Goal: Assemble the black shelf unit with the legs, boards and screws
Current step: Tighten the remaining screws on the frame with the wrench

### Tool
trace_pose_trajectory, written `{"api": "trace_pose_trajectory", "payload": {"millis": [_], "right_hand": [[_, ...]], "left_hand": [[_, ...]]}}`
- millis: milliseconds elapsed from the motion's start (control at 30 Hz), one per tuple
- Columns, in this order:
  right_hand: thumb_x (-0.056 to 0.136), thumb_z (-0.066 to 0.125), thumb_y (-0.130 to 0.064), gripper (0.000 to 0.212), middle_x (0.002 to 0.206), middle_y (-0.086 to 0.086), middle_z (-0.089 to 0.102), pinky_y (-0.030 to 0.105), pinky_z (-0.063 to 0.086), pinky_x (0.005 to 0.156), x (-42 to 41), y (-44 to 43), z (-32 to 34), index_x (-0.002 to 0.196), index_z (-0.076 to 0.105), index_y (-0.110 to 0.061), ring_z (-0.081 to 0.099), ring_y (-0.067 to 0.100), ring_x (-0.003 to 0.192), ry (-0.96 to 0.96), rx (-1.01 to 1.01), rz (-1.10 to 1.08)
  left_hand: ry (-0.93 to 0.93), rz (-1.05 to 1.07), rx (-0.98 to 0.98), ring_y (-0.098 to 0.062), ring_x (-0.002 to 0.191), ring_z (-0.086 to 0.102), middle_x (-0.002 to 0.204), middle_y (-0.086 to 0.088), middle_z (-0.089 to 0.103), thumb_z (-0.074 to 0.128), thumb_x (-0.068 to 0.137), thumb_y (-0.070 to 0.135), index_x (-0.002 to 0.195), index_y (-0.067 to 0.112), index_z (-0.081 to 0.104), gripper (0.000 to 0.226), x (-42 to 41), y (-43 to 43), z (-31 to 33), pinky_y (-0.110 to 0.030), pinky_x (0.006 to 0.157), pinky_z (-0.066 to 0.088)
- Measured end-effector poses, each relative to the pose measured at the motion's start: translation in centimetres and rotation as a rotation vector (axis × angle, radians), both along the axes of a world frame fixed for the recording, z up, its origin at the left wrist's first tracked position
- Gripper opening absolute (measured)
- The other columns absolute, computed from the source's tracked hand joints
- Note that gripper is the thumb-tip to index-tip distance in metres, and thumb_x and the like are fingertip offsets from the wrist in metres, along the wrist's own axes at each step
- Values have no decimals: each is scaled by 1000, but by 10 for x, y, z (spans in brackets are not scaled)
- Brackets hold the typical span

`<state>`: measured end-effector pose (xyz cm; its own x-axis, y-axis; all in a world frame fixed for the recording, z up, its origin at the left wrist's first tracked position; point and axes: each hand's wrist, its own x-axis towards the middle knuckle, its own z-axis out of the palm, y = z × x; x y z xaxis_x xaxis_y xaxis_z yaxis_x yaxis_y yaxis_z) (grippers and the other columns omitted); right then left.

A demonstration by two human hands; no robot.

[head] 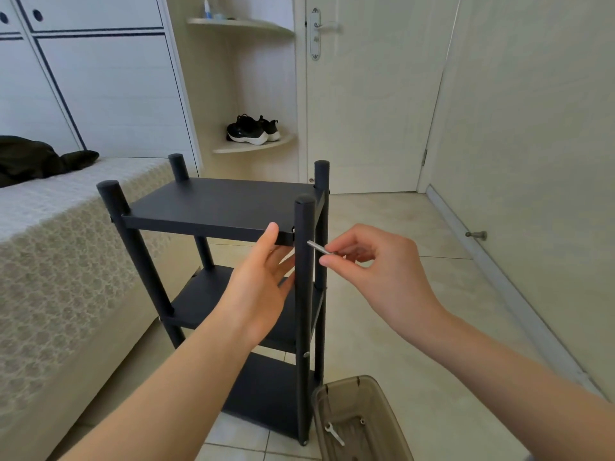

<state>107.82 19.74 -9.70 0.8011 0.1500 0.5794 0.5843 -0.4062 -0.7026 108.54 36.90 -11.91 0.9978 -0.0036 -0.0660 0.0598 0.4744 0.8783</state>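
The grip of the right hand [376, 261] is pressed together on a thin silver tool [317, 247], pinched between thumb and fingertips. The tool's free end points at the front right leg [304, 311] of the black shelf unit [233, 261], just below the top board [219, 201]; whether the tip touches the leg cannot be told. The grip of the left hand [263, 277] is spread. Its thumb lies against the front edge of the top board close to that same leg, and its straight fingers reach under the board. The unit stands upright on the tiled floor [416, 327] with four round legs and three boards in place, the middle board [203, 297] and bottom board [266, 394] below the top one. A small screw head [306, 354] shows on the front right leg between the two lower boards. At the foot of that leg, to the unit's right, sits a translucent brown plastic tray [382, 400] holding a small silver wrench [333, 433] and a small metal fitting [362, 420]. A bed [50, 261] with a patterned cover runs along the unit's left side, with a dark garment [33, 161] lying on it. Behind the unit, a pair of black sneakers [251, 129] rests on a corner shelf [253, 146] beside a closed door [366, 111].
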Motion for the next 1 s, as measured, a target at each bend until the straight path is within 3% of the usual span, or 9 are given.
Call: {"api": "trace_pose_trajectory", "payload": {"millis": [267,633,800,900,1000], "right_hand": [[80,81,-22,9,82,-16,69,15,51,77,-2,4,-2,84,74,-23,65,1,82,2,-4,-20],[80,80,-22,8,78,-13,70,15,52,77,-5,13,-1,85,74,-20,65,2,82,25,7,-24],[81,80,-23,8,78,-14,69,11,50,76,-3,13,-2,86,74,-20,65,0,83,32,8,-38],[81,80,-23,7,78,-16,69,9,50,76,-3,13,-2,85,73,-23,65,-1,83,37,8,-48],[81,80,-24,7,78,-15,69,8,49,76,-3,15,-3,85,73,-23,64,-1,84,32,2,-50]], "left_hand": [[40,24,-9,-22,117,66,111,-5,73,60,95,47,136,10,60,55,10,-2,-2,-41,109,43],[0,53,78,-11,88,74,96,-3,75,57,98,40,99,19,72,26,11,-3,-6,-34,85,47],[-7,79,85,-13,89,73,96,-6,74,59,98,38,113,11,66,32,11,0,-6,-35,83,51],[17,95,114,-16,98,73,112,-14,71,61,96,40,128,7,60,46,10,-1,-4,-33,85,54],[34,114,136,-19,106,70,124,-16,67,62,95,42,131,8,58,50,10,-1,-4,-33,86,54]]}}
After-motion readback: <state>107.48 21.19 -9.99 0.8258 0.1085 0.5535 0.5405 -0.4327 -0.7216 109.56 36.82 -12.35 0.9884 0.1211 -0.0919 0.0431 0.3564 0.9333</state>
